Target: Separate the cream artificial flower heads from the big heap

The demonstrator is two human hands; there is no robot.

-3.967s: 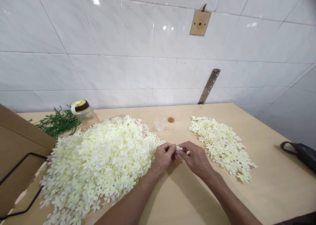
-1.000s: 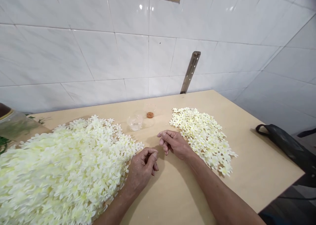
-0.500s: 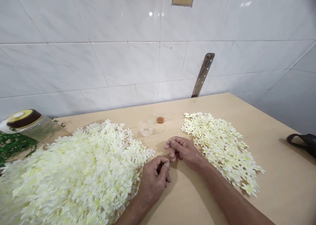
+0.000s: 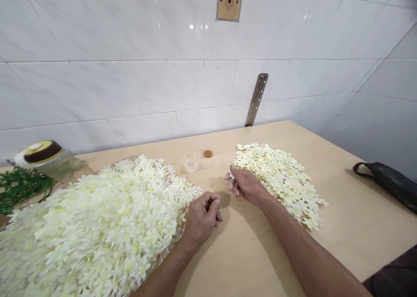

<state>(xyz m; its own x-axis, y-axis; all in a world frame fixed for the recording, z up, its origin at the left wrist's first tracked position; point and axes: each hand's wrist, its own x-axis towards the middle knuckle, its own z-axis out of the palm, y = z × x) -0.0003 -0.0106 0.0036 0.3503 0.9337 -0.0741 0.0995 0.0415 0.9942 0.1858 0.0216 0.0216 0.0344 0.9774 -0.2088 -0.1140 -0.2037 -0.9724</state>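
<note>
My left hand point(image 4: 203, 213) is closed in a loose pinch just above the table, beside the large heap of pale yellow-white artificial flowers point(image 4: 107, 227). Whatever lies between its fingertips, if anything, is hidden. Farther right, my right hand point(image 4: 244, 184) pinches a small white flower point(image 4: 231, 174) between thumb and fingers. That hand is at the left edge of a smaller, flatter spread of the same flowers point(image 4: 280, 179). The two hands are apart.
Beyond the hands, a clear plastic dish point(image 4: 191, 161) and a round orange-brown piece point(image 4: 207, 153) sit on the wooden table point(image 4: 234, 253). Green artificial foliage point(image 4: 22, 186) and a lidded clear container point(image 4: 48, 158) are far left. A black strapped object point(image 4: 391, 181) lies right, and a tiled wall point(image 4: 146, 88) stands behind.
My right hand has moved away from the left hand toward the smaller flower spread, and a white flower now shows in its fingers. The view has shifted slightly right.
</note>
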